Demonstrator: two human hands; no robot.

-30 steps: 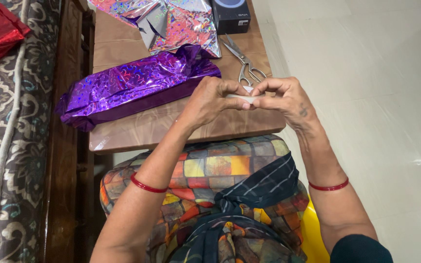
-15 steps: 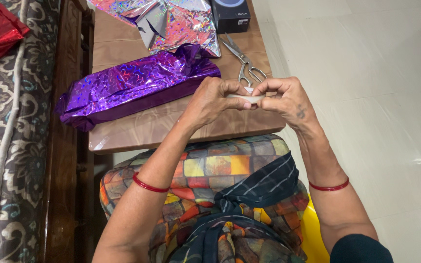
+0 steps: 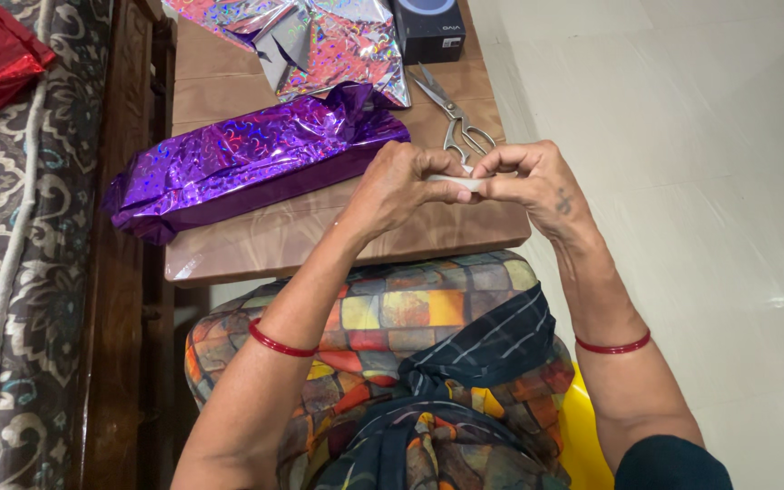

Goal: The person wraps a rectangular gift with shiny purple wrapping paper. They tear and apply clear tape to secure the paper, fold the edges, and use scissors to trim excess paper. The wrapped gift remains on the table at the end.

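Both the left hand (image 3: 401, 186) and right hand (image 3: 533, 181) pinch a small white tape roll (image 3: 454, 182) above the brown wooden table's (image 3: 265, 240) near right corner.

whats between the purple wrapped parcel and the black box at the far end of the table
In the head view, crumpled holographic silver-pink wrapping foil lies between the purple parcel and the black box.

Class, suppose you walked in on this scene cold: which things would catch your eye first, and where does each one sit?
The shiny purple parcel lies across the brown table, left of the hands. In front of it, the left hand and right hand pinch a small white strip between their fingertips. Steel scissors lie just behind the hands, with crumpled holographic foil at the far end.
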